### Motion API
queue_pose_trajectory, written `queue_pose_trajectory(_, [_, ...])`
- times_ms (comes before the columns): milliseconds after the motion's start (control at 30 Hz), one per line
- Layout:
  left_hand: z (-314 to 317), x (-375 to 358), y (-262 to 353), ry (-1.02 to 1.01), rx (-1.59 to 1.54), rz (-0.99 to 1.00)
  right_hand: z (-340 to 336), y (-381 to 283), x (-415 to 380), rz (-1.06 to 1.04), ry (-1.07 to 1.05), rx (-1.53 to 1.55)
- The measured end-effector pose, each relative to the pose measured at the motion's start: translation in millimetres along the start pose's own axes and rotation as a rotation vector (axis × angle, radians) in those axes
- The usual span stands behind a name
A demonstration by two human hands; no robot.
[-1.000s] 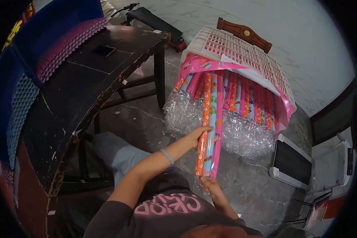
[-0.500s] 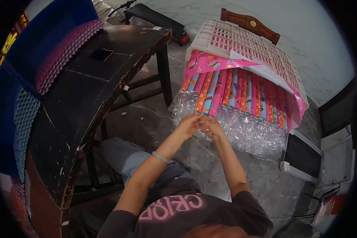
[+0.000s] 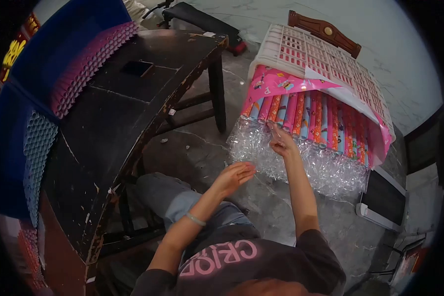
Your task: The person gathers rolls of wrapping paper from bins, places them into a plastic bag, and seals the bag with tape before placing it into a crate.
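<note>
Right hand (image 3: 282, 144) is up at the near ends of the rolled gift-wrap tubes in orange, pink and light-blue print (image 3: 311, 121), which lie side by side, packed in a row inside crinkly clear plastic film (image 3: 301, 165). The fingers (image 3: 275, 132) look pinched together on the film or the tip of one roll near the left end of the row; can't tell which, too small. Not wide open, anyway.

Left hand (image 3: 234, 176) hangs lower, nearer the body, palm loosely open, fingers slightly curled, holding nothing. It's just short of the film's near-left edge, apart from the rolls.

Key relation: rolls' long axis runs away from the person, up towards the white plastic lattice crate (image 3: 325, 56) that lies over their far ends, w/ a loose pink printed sheet of wrapping paper (image 3: 281, 81) draped across the top. So the ends point back at the person; right hand is at those ends, left hand is below and left of them. Right hand clearly nearer.

The bundle rests on the grey stone floor (image 3: 202, 148), right of the worn dark wooden tabletop (image 3: 118, 113), near its right-hand leg. Stacks of blue and pink tubes (image 3: 84, 54) lie along the tabletop's far-left edge. A white-framed dark panel (image 3: 382, 197) lies on the floor just beside the bundle's right corner. Behind the crate, a brown carved wooden chair back (image 3: 325, 30).
</note>
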State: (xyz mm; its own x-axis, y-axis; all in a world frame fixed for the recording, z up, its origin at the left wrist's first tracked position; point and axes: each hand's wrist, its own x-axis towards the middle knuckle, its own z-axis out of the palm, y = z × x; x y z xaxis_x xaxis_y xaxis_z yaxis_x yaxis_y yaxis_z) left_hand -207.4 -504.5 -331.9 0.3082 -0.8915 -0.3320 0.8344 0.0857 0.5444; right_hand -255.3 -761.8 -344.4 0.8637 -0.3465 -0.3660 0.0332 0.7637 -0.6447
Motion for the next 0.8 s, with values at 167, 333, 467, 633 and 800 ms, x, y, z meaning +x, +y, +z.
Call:
queue_pose_trajectory(167, [-60.1,-49.6,-4.1,0.012,-0.1,0.087,32.6,3.4,-38.7,0.034,-0.141,0.248])
queue_pose_trajectory(333, [-126.6,-99.6,-13.9,0.065,-0.291,0.33,2.6,74.3,-96.8,-0.175,0.104,-0.102])
queue_pose_trajectory(467, [-133.7,-108.8,-15.1,-0.171,-0.636,0.419,131.6,49.8,-122.4,0.114,-0.394,-0.909])
queue_pose_trajectory(633, [-156.2,-73.2,-23.0,-0.302,-0.443,0.344,328.5,40.9,8.9,-0.635,-0.638,-1.115])
queue_pose_trajectory(800, [-169.5,-73.3,-33.6,-0.184,-0.481,0.424,441.7,52.7,215.7,-1.077,-0.473,-1.971])
